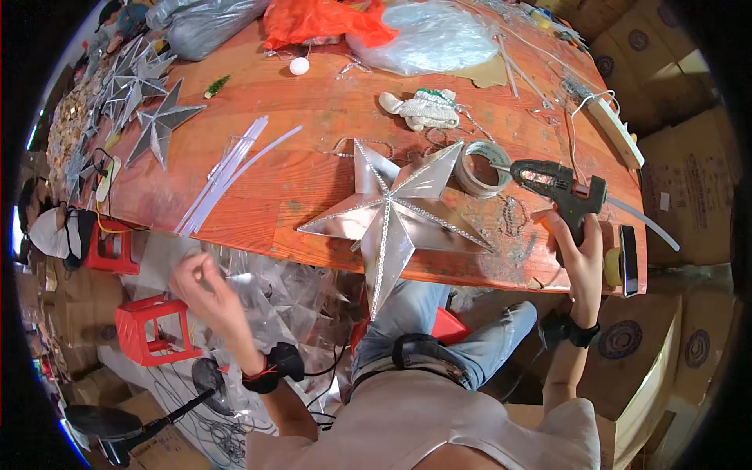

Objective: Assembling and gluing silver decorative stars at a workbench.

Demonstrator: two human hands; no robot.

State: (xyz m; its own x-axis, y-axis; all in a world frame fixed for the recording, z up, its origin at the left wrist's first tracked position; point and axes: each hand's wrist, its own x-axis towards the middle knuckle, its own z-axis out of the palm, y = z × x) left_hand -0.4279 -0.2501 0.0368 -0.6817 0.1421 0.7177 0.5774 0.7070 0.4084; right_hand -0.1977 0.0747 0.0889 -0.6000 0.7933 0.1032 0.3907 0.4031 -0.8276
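Observation:
My right hand (578, 254) is wrapped round the handle of a black hot glue gun (548, 182) at the right of the table. A translucent glue stick (646, 225) sticks out of its back, and its nozzle points left over a roll of tape (479, 168). A big silver five-pointed star (389, 207) lies at the table's front edge, one point jutting past it. Strings of small rhinestones run along its ridges. Left of the star, off the table edge, my left hand (207, 288) hovers with fingers curled together; whatever they may hold is hidden.
Loose glue sticks (223, 176) lie at the left, near more silver stars (163, 121). White knit gloves (427, 110) and plastic bags (427, 39) lie farther back. A power strip (616, 131) and a phone (629, 260) line the right edge. Below stands a red stool (125, 333).

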